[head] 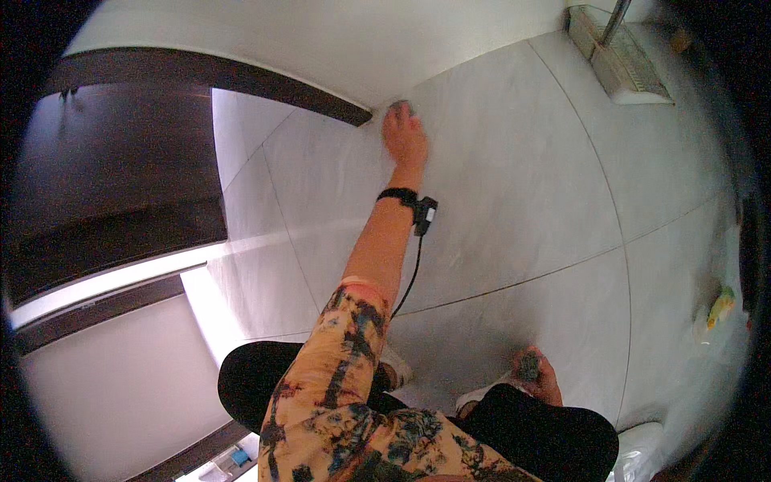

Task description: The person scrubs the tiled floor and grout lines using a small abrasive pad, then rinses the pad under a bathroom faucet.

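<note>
My left hand (405, 135) reaches out to the floor by the wall, just beside the end of a dark door frame. Its fingers are curled over a small dark pad (400, 106), mostly hidden under them. The wrist wears a black band with a small cabled device (426, 215). Low on the right, beside my bent knee and shoe, my right hand (542, 376) holds a dark grey-green wad (529, 366), perhaps a scouring pad. Large grey tiles (494, 181) cover the floor.
A dark door panel (120, 181) stands at the left. A dustpan-like tray (626, 66) with a metal handle lies upper right. A yellow-green item (720, 307) is at the far right, and a clear plastic bag (641, 449) sits lower right.
</note>
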Motion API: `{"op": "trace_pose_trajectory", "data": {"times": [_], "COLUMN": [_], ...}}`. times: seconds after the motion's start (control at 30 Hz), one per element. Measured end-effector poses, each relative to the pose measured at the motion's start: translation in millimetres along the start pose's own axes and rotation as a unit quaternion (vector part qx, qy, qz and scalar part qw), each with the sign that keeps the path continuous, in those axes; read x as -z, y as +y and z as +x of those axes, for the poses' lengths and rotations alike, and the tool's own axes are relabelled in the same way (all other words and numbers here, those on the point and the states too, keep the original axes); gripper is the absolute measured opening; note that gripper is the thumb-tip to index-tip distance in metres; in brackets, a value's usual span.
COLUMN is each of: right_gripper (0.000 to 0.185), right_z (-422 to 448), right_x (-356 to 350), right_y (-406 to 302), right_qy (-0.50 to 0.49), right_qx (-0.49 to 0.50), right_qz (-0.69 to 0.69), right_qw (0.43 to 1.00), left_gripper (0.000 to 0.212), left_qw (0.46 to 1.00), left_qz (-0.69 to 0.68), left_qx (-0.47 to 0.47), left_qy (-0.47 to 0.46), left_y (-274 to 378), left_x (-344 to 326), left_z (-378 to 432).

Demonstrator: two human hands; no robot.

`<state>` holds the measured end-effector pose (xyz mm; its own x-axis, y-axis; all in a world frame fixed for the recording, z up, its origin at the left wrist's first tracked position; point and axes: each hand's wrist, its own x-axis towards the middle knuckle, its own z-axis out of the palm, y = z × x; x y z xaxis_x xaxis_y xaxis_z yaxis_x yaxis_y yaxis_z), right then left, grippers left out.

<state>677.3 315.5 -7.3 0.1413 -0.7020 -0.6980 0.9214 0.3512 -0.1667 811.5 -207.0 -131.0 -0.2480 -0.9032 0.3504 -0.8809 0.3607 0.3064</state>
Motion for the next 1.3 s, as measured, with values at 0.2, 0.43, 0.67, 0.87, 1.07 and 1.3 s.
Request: {"op": "trace_pose_trajectory", "data": {"times": [0.2, 0.43, 0.67, 0.87, 1.07, 1.3], "right_gripper": [0.046, 0.047, 0.05, 0.041, 0.023, 0.011], "right_z": [13.9, 42.8, 81.2, 126.8, 286.2, 462.1], "right_x": [-4.2, 3.9, 14.8, -49.2, -149.6, -211.3], "right_y": [-3.2, -3.2, -25.6, -193.0, -223.2, -173.2], "right_qy": [0.052, 0.032, -0.012, 0.026, -0.011, -0.048], "right_qx": [-0.02, -0.029, 0.011, 0.055, 0.208, 0.443], "right_qz": [0.018, 0.021, -0.019, -0.252, -0.733, -0.866], "right_qw": [0.998, 0.999, 1.0, 0.966, 0.648, 0.227], "left_gripper": [0.028, 0.029, 0.017, 0.03, 0.03, 0.025], "left_qw": [0.955, 0.814, 0.92, 0.985, 0.989, 0.99], "left_qz": [-0.214, -0.385, -0.283, -0.049, -0.075, -0.099], "left_qx": [-0.193, -0.381, -0.235, -0.143, -0.115, -0.082], "left_qy": [-0.067, -0.209, -0.135, -0.078, -0.045, -0.066], "left_y": [119.0, 151.4, 43.9, -19.8, -6.0, -12.4], "left_x": [-24.1, 10.0, 34.1, 27.9, 26.9, 26.1], "left_z": [5.2, -114.9, -102.2, -94.1, -106.0, -105.2]}}
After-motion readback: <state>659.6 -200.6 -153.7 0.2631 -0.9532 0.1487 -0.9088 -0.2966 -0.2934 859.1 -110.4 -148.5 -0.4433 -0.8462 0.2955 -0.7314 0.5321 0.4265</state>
